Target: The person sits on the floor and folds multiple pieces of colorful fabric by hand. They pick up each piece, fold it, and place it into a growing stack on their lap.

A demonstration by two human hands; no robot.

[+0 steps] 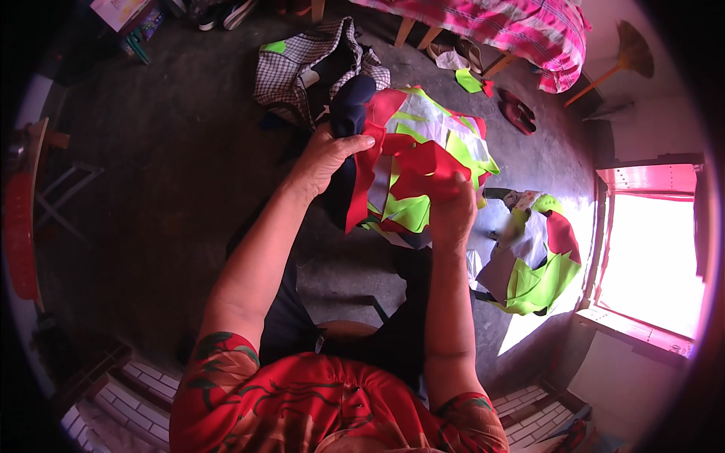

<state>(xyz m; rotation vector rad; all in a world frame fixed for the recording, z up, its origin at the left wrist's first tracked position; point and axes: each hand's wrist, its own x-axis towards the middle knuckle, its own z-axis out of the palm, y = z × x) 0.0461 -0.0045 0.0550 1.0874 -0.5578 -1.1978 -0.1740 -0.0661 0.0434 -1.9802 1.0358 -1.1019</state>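
Observation:
My left hand (322, 162) is closed on a dark navy cloth piece (351, 109) and a long red cloth strip (361, 192), the thumb pressed on the red. Across from it, my right hand (454, 208) grips a jagged red cloth piece (424, 167) by its right end. That piece spans the space between both hands. Behind and below them rises a heap of cloth scraps (434, 113) in white, red and neon green, and my hands partly cover it. The fingertips of my right hand are partly hidden.
A second heap of cloth scraps (540, 283) lies to the right, near a bright window (653, 257). Checked cloth (283, 79) rests on the floor ahead. Farther off are a bed with a pink cover (483, 23), brown shoes (517, 113) and a broom (634, 53).

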